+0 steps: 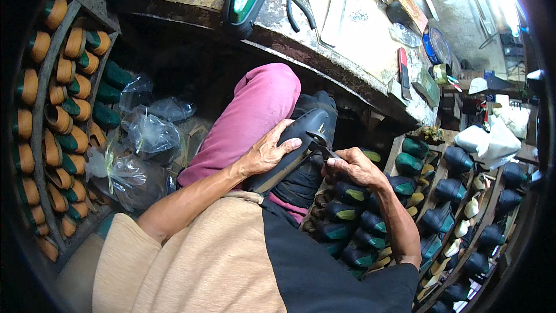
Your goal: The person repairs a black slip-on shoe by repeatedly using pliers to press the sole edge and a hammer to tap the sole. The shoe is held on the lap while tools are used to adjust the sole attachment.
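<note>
The dark shoe (306, 129), seemingly stiff, was best held under the gripping left hand (264, 152); pincers (325, 148) were clasped in the right hand (353, 166).

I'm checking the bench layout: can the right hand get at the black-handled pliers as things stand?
Probably not straight away: the right hand is closed on a dark hand tool at the shoe. With that put down, likely yes: the pliers lie uncovered on the bench.

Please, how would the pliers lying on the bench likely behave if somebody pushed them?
The pliers would probably slide rather than roll, since they lie flat on the bench. Their spread handles might swing together under a sideways push.
</note>
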Available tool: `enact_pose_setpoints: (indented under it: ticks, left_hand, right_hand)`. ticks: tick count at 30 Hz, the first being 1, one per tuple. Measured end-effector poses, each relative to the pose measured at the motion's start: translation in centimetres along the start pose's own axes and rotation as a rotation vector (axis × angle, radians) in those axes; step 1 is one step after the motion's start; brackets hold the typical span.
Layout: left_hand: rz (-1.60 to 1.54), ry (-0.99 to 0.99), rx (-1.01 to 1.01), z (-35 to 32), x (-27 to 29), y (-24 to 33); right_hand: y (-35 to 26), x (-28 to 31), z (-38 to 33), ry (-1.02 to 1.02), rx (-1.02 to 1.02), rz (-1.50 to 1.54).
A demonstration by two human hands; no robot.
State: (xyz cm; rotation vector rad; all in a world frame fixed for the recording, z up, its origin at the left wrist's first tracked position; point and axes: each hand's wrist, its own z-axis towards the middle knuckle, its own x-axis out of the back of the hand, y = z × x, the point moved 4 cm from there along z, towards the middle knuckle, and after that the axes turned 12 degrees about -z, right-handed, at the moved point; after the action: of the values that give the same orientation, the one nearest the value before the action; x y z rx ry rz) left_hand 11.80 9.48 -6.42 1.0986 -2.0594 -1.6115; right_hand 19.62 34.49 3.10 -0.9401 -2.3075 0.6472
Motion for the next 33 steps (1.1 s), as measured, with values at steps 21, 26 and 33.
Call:
enact_pose_setpoints:
  ticks: [21, 26, 33]
  left_hand:
    - [0.135, 0.14, -0.084, 0.7, -2.2, 0.9]
    - [0.2, 0.216, -0.117, 0.5, -2.2, 0.4]
    - [0.225, 0.15, -0.162, 0.3, -2.1, -0.2]
  right_hand:
    - [5.5, -6.1, 1.9, 0.924, 0.322, -0.471]
    - [2.3, -6.3, -3.7, 0.691, 0.02, -0.353]
    - [-4.0, -6.2, -3.8, 0.737, 0.221, -0.251]
